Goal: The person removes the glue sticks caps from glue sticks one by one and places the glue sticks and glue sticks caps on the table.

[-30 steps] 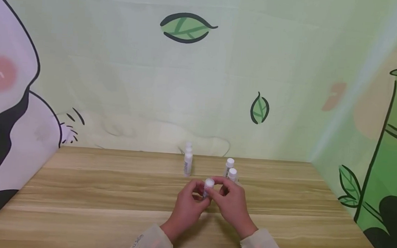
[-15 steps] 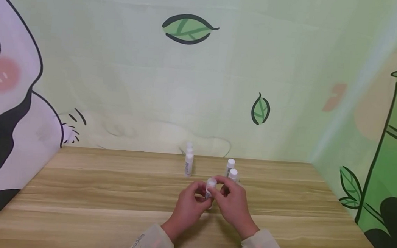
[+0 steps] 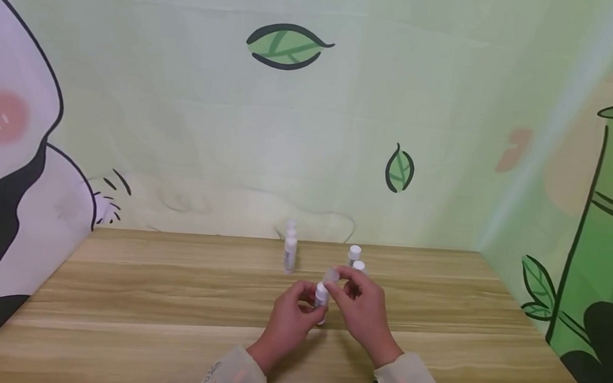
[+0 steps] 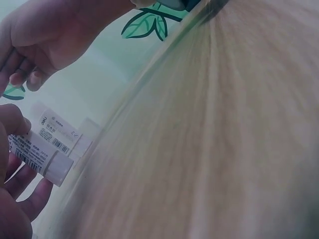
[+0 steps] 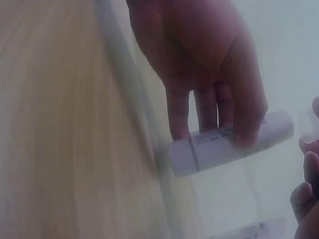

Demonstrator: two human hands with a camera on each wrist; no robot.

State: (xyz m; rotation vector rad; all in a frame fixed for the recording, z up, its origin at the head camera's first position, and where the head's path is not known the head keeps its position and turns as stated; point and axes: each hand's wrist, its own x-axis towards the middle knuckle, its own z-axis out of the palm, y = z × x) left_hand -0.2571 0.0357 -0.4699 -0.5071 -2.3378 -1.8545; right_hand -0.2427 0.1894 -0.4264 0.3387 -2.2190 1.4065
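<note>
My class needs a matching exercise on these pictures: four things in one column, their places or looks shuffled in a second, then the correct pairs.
Things:
1. Translucent cap
2. Uncapped glue stick
3. Table
4. Panda drawing

Places or looks:
A. Wood-grained
B. Held by the left hand
C. At the head view's left edge
D. Pinched by the right hand

Pairs: 1-D, 2-B, 3-A, 4-C

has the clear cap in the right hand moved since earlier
Yes, the clear cap moved up and rightward in the head view, closer to the small painted leaf.
</note>
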